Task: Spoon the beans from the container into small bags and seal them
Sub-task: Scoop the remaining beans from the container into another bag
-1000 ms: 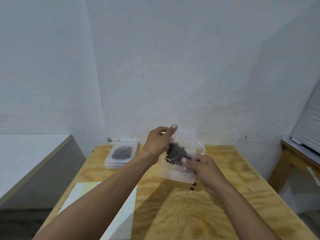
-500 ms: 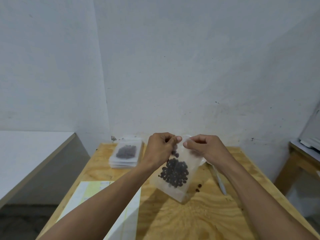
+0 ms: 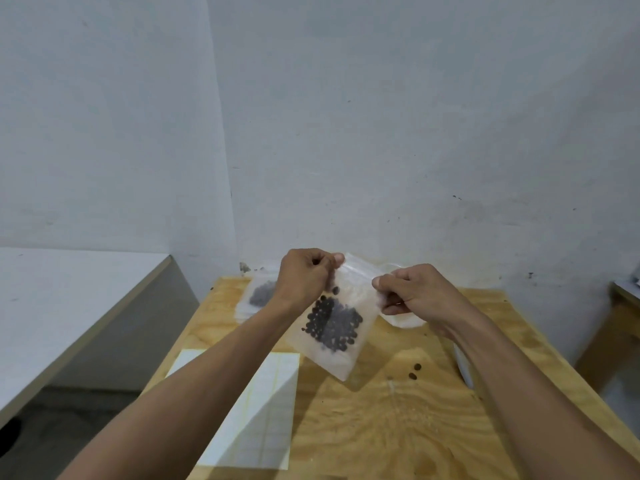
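Note:
A small clear bag (image 3: 341, 355) with dark beans (image 3: 333, 323) in its lower half hangs above the wooden table (image 3: 398, 427). My left hand (image 3: 304, 277) pinches the bag's top left corner. My right hand (image 3: 414, 294) pinches the top edge further right. The strip of the bag's mouth stretches between the two hands. Behind my right hand sits a translucent container (image 3: 403, 319), mostly hidden. A white spoon handle (image 3: 463, 367) lies on the table beside my right forearm. Two loose beans (image 3: 414, 371) lie on the wood.
A stack of filled bags (image 3: 258, 296) lies at the table's far left, partly behind my left wrist. A white sheet of labels (image 3: 256, 410) lies at the near left. A white counter (image 3: 69, 306) stands to the left, another wooden table (image 3: 620, 327) to the right.
One second ago my right hand held the bag from below. It has moved up to the top edge, and both hands have since spread apart along the mouth.

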The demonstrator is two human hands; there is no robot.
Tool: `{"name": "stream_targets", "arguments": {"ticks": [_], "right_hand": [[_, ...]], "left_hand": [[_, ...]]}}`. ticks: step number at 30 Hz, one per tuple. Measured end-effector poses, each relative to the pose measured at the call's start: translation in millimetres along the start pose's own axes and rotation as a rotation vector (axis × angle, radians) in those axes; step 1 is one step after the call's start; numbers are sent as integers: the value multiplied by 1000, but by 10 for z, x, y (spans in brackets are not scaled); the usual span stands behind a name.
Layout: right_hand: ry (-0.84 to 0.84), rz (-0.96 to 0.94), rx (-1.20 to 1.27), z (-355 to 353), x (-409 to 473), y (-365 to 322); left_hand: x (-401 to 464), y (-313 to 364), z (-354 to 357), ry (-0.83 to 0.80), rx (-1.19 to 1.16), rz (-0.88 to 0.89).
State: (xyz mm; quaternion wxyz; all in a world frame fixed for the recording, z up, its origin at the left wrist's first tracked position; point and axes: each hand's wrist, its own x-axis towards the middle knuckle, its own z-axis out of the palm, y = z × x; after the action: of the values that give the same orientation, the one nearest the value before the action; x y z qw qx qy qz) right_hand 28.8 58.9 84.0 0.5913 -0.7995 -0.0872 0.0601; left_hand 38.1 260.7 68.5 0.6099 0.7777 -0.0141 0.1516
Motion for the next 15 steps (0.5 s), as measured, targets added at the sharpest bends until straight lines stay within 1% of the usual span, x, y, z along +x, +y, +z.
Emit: {"name": "stream_targets", "arguments": {"ticks": [2,5,7,8,9,12,13,15], "right_hand": [[37,-10,46,1,14,13],[158,-26,75,74,52,20],[207,-7,132,150,54,-5],[194,10,188,190,48,-23],[138,32,241,233,38,-50],[-127,122,276,381,5,-86],[-163,129,270,425,20,-78],[-124,116,296,494,78,-72]], "left_hand": [[34,16,-45,15,-38,-17],[62,57,-95,35,-51,-30],[95,64,-140,45,-58,-36],[112,62,-168,59,-57,-44],[127,65,-199,80,-55,-56],[230,26,-309,130,-69,-139],[266,6,-352,131,-85,-167],[286,-7,-453,66,-99,-223]]}}
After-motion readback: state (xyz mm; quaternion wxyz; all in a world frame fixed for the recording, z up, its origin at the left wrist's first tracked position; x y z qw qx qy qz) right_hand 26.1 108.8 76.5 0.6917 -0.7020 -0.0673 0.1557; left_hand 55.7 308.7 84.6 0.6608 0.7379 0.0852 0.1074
